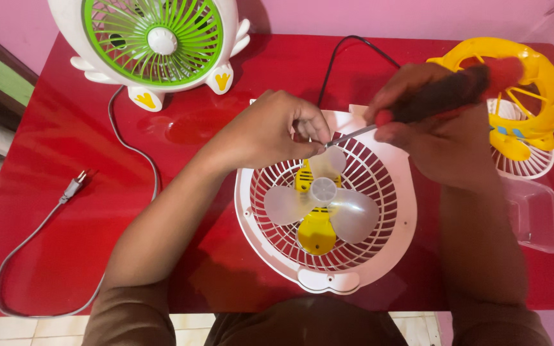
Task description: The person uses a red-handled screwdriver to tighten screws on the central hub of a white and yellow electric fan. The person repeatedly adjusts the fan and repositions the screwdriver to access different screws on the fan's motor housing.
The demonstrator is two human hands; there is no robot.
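Your right hand [440,128] grips the screwdriver [431,102], its shaft slanting down-left to your left hand's [277,131] pinching fingertips [315,131]; what they hold is hidden.

Only one thing of this kind is seen: a clear plastic container [535,214], which may be counted as a package. It is set on the red surface [65,147] just to the right of the white fan housing [392,243] that lies flat in the middle, and directly in front of the yellow fan shell [549,83]. It is shallow, rectangular with rounded corners, and transparent, so the red shows through. Its left edge is hidden behind a forearm. No labels, signs or screens are to be made out.
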